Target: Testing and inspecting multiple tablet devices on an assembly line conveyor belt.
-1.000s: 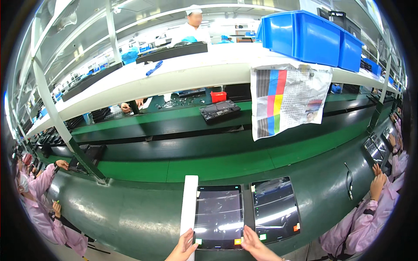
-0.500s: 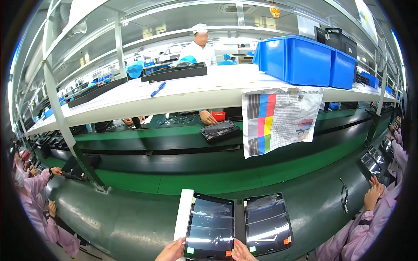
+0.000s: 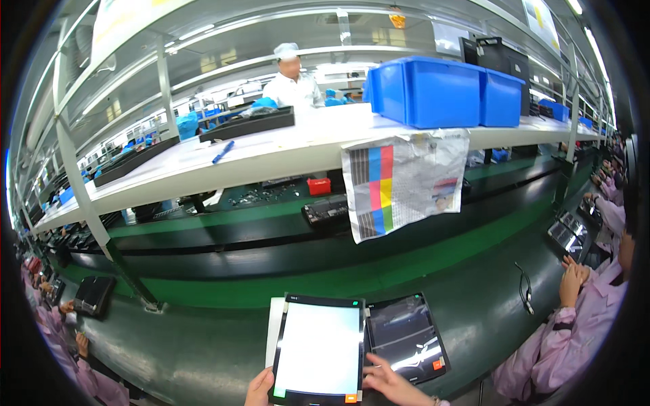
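A tablet [image 3: 318, 348] with a bright white lit screen and green and orange marks at its lower corners is tilted up before me. My left hand [image 3: 259, 388] grips its lower left edge. Beside its right edge is my right hand [image 3: 389, 379], fingers spread and holding nothing; whether a fingertip touches the edge I cannot tell. A second tablet [image 3: 406, 335], its screen dark and reflective, lies to the right, partly covered by the first. Along the lit tablet's left side shows a strip of a white flat object [image 3: 274, 328].
On the green bench [image 3: 203, 338] at right lies a black cable [image 3: 525, 291]. Co-workers in pink sleeves [image 3: 575, 331] sit on both sides. Ahead, a white shelf [image 3: 271, 159] carries blue bins [image 3: 433, 95]; a colour-printed sheet [image 3: 406, 186] hangs from it.
The tablet's screen has turned from dark to white, and it now overlaps the second tablet. My right hand has loosened from its lower edge. A hand across the bench has left the view.
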A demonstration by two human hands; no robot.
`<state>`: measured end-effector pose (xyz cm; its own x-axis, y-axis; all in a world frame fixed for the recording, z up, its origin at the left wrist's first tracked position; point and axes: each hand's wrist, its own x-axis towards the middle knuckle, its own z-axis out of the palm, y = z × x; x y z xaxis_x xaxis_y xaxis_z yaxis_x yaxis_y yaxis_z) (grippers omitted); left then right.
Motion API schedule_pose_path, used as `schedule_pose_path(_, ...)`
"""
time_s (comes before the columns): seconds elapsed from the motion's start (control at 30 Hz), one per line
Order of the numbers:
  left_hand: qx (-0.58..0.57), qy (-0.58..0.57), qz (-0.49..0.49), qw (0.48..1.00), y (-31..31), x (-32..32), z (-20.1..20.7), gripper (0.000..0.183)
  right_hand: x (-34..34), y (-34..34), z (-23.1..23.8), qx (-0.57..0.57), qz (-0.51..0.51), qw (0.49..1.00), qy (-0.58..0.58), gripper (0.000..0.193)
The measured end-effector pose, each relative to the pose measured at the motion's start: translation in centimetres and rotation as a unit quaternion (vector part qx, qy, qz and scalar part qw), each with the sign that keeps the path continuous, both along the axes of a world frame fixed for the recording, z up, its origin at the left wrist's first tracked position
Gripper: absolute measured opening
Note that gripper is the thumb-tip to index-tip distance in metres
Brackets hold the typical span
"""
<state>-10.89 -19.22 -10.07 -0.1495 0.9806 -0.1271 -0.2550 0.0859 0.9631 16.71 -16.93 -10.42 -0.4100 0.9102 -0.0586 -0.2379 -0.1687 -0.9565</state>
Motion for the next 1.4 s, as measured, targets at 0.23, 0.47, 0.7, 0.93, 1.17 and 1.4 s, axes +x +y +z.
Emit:
schedule_pose_path(0.23,-0.046,-0.195,-0.073,0.977,-1.5,1.6,-0.1,0.038,1.5,2.3,8.7,0.154,-0.208,0.965,0.046,0.053)
schedule_pose_path(0.47,-0.058,-0.231,-0.095,0.967,-1.7,3.3,-1.5,0.039,0.1,1.8,10.5,0.241,-0.406,0.879,0.074,0.047)
schedule_pose_path(0.7,-0.070,-0.234,-0.100,0.965,-1.8,3.5,-2.6,0.036,0.1,1.0,8.5,0.134,-0.384,0.892,0.197,0.028)
schedule_pose_path(0.93,-0.045,-0.245,-0.120,0.961,-0.7,4.0,-2.8,0.039,1.3,0.6,4.5,-0.091,-0.166,0.964,0.186,0.018)
schedule_pose_path(1.17,0.004,-0.284,-0.169,0.944,1.2,4.6,0.3,0.039,2.9,1.8,4.4,-0.018,0.010,0.991,0.135,0.069)
schedule_pose_path(1.4,0.065,-0.269,-0.245,0.929,6.0,5.6,5.4,0.042,5.9,5.0,11.6,0.106,-0.039,0.992,0.061,0.069)
